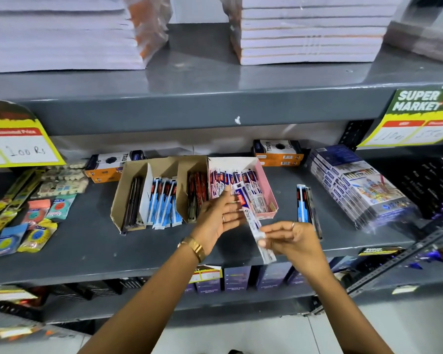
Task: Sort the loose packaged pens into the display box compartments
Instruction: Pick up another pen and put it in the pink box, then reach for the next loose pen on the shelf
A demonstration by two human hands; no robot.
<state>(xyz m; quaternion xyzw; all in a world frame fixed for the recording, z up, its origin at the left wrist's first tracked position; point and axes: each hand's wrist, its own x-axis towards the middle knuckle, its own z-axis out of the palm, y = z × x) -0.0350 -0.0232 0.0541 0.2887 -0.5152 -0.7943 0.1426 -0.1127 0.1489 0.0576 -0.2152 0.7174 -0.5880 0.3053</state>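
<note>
**Pens sorted at a stationery shelf**

A person's right hand (290, 240) pinches the lower end of a white-and-blue packaged pen (252, 221) over the grey shelf (87, 241), while the open left hand (219, 215) touches its upper part, in front of a pink display box (267, 185) filled with similar packs. Loose pens (306, 205) lie just right of it.

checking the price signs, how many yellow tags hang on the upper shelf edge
2. One tag hangs at the far left, marked 100 Rs; the other tag at the far right, reading Super Market. Both are cut off by the frame, so more may hang beyond view.
</note>
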